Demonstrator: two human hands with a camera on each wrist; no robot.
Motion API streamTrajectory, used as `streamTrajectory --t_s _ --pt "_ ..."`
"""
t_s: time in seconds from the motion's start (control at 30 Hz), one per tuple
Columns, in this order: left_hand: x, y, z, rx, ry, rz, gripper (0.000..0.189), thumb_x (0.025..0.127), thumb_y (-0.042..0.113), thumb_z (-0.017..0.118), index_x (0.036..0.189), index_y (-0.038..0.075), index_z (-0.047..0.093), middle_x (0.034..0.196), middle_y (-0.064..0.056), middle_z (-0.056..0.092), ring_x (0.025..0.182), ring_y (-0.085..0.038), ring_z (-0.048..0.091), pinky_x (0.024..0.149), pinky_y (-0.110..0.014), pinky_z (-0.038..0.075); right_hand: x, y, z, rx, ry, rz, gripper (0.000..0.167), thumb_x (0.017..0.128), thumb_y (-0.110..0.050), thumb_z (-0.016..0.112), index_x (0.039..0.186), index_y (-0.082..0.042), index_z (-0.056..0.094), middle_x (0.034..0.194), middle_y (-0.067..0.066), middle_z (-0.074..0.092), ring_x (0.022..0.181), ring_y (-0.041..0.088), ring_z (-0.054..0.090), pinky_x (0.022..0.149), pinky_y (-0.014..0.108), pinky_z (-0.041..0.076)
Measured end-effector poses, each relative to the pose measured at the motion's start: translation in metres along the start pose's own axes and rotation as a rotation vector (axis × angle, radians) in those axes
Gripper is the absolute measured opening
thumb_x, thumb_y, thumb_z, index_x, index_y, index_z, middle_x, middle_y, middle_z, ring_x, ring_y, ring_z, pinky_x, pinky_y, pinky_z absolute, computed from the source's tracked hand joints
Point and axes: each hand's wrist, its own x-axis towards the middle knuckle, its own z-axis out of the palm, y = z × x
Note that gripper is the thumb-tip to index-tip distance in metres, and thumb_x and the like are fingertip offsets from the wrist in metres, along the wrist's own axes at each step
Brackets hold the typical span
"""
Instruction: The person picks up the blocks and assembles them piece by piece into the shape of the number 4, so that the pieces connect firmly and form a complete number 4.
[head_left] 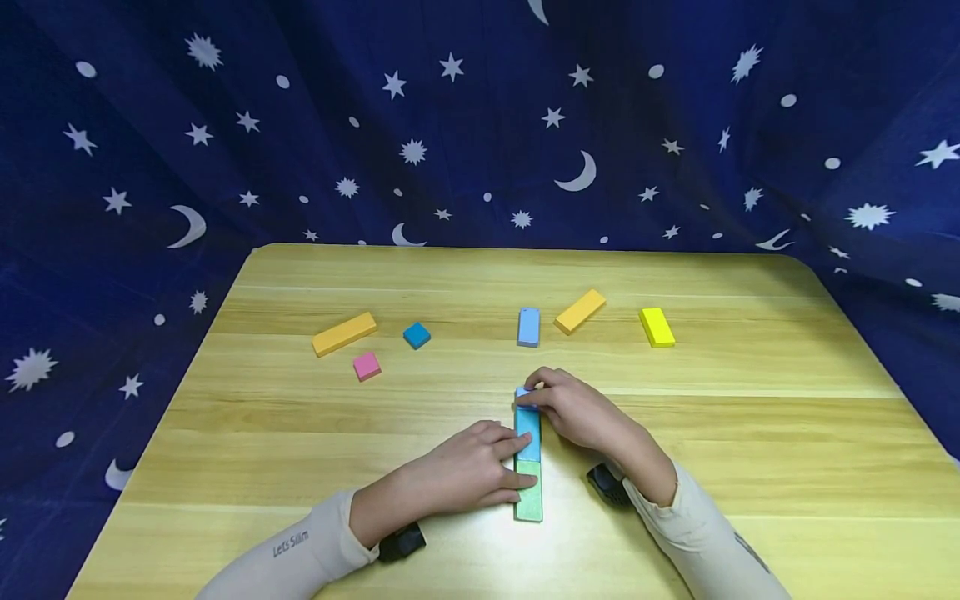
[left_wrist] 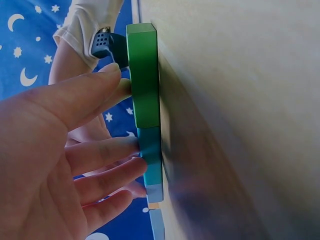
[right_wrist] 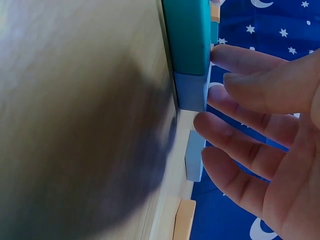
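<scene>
Three blocks lie end to end in a straight row: a green block [head_left: 529,507] nearest, a light-blue block [head_left: 527,422] in the middle, and a small periwinkle-blue block [head_left: 522,392] at the far end. From the left, my left hand [head_left: 467,469] reaches over with extended fingers resting on the green and middle blocks. My right hand [head_left: 583,410] comes from the other side, its fingertips touching the small blue block's top. In the right wrist view, the right hand's fingers [right_wrist: 235,135] are loosely bent, with the thumb off the block.
Beyond the row lie another periwinkle-blue block [head_left: 528,327], an orange block [head_left: 581,312] and a yellow block [head_left: 657,327]. Farther left are a second orange block [head_left: 344,334], a dark-blue square [head_left: 417,335] and a pink square [head_left: 367,367]. A starry curtain [head_left: 480,125] hangs behind the wooden table [head_left: 750,467].
</scene>
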Motion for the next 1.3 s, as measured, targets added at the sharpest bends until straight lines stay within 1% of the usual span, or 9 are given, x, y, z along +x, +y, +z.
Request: streamTrajectory --t_s 0.3,0.47,0.57,0.7,0.8,0.93,1.07,1.2,1.3 --pt "0.003 -0.002 0.000 0.005 0.052 0.027 0.027 0.091 0.043 0.050 0.113 0.037 0.064 0.131 -0.004 0.053 0.117 -0.016 0.051 0.099 -0.033 0.039 -0.002 0.001 -0.002 -0.011 0.002 -0.004 0.023 0.086 0.001 0.057 0.102 -0.007 0.071 0.101 0.008 0.060 0.093 0.022 0.059 0.081 0.036 0.049" --pt "0.005 -0.003 0.000 0.016 0.057 0.031 0.026 0.090 0.044 0.050 0.111 0.038 0.065 0.130 -0.003 0.054 0.114 -0.015 0.051 0.099 -0.032 0.038 -0.003 0.002 -0.002 -0.007 0.005 -0.006 0.023 0.086 0.002 0.057 0.101 -0.007 0.070 0.101 0.008 0.060 0.093 0.022 0.059 0.081 0.035 0.050" --pt "0.007 -0.003 -0.002 0.003 0.049 0.023 0.025 0.090 0.044 0.051 0.109 0.037 0.066 0.128 -0.003 0.055 0.113 -0.015 0.051 0.099 -0.032 0.037 -0.003 0.002 -0.002 -0.002 0.009 -0.004 0.023 0.086 0.002 0.057 0.103 -0.007 0.070 0.101 0.007 0.060 0.093 0.022 0.059 0.081 0.035 0.050" --pt "0.012 -0.005 -0.006 -0.023 0.027 -0.003 0.024 0.089 0.044 0.053 0.105 0.036 0.069 0.123 0.000 0.059 0.110 -0.015 0.052 0.099 -0.031 0.037 -0.003 0.005 -0.002 0.024 0.017 -0.006 0.025 0.085 0.003 0.056 0.105 -0.006 0.068 0.101 0.006 0.060 0.094 0.021 0.058 0.082 0.035 0.049" --pt "0.016 -0.007 -0.008 -0.026 0.009 -0.033 0.025 0.089 0.045 0.053 0.104 0.034 0.070 0.119 0.003 0.060 0.108 -0.014 0.052 0.097 -0.030 0.038 -0.002 0.006 -0.004 0.060 0.019 0.009 0.027 0.085 0.004 0.055 0.109 -0.004 0.066 0.103 0.007 0.060 0.096 0.021 0.058 0.083 0.036 0.049" --pt "0.020 -0.008 -0.007 -0.033 -0.010 -0.098 0.031 0.087 0.046 0.054 0.110 0.030 0.067 0.121 0.002 0.057 0.109 -0.016 0.051 0.094 -0.030 0.041 -0.003 0.009 -0.010 0.089 0.018 0.059 0.030 0.086 0.003 0.055 0.114 -0.004 0.062 0.106 0.008 0.061 0.096 0.021 0.058 0.082 0.036 0.049" --pt "0.023 -0.010 -0.003 -0.043 0.007 -0.149 0.036 0.085 0.047 0.057 0.115 0.027 0.064 0.124 -0.002 0.053 0.110 -0.018 0.049 0.095 -0.030 0.041 -0.005 0.014 -0.017 0.095 0.021 0.100 0.033 0.087 0.002 0.055 0.118 -0.004 0.060 0.107 0.009 0.060 0.094 0.021 0.058 0.080 0.036 0.048" --pt "0.024 -0.012 0.002 -0.069 0.043 -0.170 0.042 0.082 0.049 0.059 0.114 0.022 0.064 0.123 -0.004 0.050 0.112 -0.020 0.046 0.097 -0.032 0.039 -0.007 0.018 -0.023 0.097 0.041 0.124 0.034 0.086 0.001 0.056 0.120 -0.005 0.060 0.106 0.008 0.060 0.094 0.021 0.058 0.080 0.037 0.048" --pt "0.025 -0.013 0.004 -0.100 0.032 -0.191 0.053 0.081 0.051 0.059 0.121 0.017 0.059 0.132 -0.008 0.045 0.122 -0.025 0.041 0.102 -0.035 0.037 -0.010 0.022 -0.027 0.104 0.061 0.146 0.034 0.086 0.002 0.057 0.119 -0.004 0.060 0.106 0.009 0.060 0.094 0.022 0.057 0.082 0.038 0.047"
